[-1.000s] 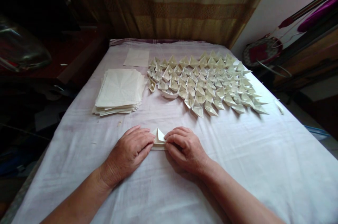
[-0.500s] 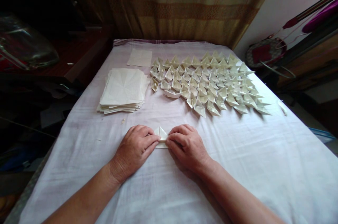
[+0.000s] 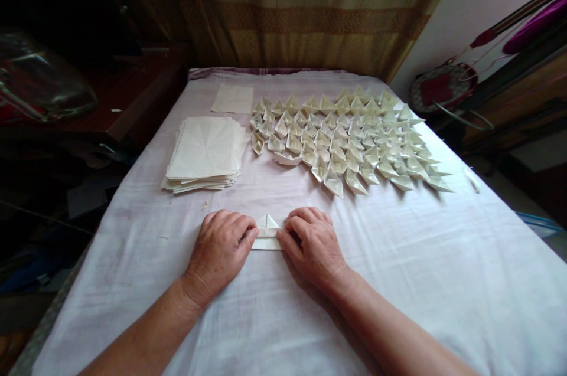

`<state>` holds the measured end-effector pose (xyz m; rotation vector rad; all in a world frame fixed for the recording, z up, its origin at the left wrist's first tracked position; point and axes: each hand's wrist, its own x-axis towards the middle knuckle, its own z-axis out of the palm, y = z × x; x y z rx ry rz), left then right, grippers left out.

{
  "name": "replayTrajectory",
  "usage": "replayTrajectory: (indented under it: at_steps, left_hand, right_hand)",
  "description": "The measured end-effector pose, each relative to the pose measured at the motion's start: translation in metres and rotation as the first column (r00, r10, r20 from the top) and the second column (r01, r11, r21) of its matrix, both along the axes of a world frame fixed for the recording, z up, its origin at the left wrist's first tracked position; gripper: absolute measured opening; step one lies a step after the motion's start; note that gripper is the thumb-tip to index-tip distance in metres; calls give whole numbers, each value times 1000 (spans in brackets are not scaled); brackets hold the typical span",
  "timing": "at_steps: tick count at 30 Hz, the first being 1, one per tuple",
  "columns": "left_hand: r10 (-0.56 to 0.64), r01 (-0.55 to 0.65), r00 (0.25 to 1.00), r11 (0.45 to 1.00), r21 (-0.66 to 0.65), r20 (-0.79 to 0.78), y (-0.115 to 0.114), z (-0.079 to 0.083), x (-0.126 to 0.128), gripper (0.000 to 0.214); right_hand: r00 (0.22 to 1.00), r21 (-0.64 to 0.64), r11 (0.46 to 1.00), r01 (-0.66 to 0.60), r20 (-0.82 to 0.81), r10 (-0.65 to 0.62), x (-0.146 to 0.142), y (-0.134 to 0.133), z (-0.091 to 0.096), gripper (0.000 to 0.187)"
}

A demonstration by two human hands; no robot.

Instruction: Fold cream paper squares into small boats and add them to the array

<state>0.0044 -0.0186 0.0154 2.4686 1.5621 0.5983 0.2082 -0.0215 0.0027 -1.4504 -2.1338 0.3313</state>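
Note:
A partly folded sheet of paper lies on the cloth between my hands, with a pointed triangle at its top and a folded band across its middle. My left hand pinches its left end, fingers curled. At the opposite end, my right hand grips the paper between thumb and fingers. Both hands cover the ends of the sheet. Beyond them, to the right, stand several rows of folded paper boats. A stack of square paper sheets lies beyond my left hand.
A single paper sheet lies behind the stack. White cloth covers the table. On the left is a dark red cabinet bearing a clear container. A curtain hangs at the back, and a bag is at the right.
My left hand has slid slightly left along the paper, and more of the folded band shows between my hands. My right hand has hardly moved.

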Motion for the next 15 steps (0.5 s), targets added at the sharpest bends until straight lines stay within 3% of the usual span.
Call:
replayTrajectory:
  at_steps: [5,8,15]
  left_hand:
    - [32,-32,999,999,-9,-42,-1,-1,2,9]
    - [49,-50,998,999,-18,-48,-1,-4,1,7]
    - [31,-32,999,998,-57,-20,4,-7,-5,6]
  right_hand:
    - [999,-25,999,20,-24,-21,0,1,-2,15]
    - [998,-40,999,33,-46,-34,0,1,-3,4]
    - [997,-48,997,-52,-56,49,-1,1,-1,11]
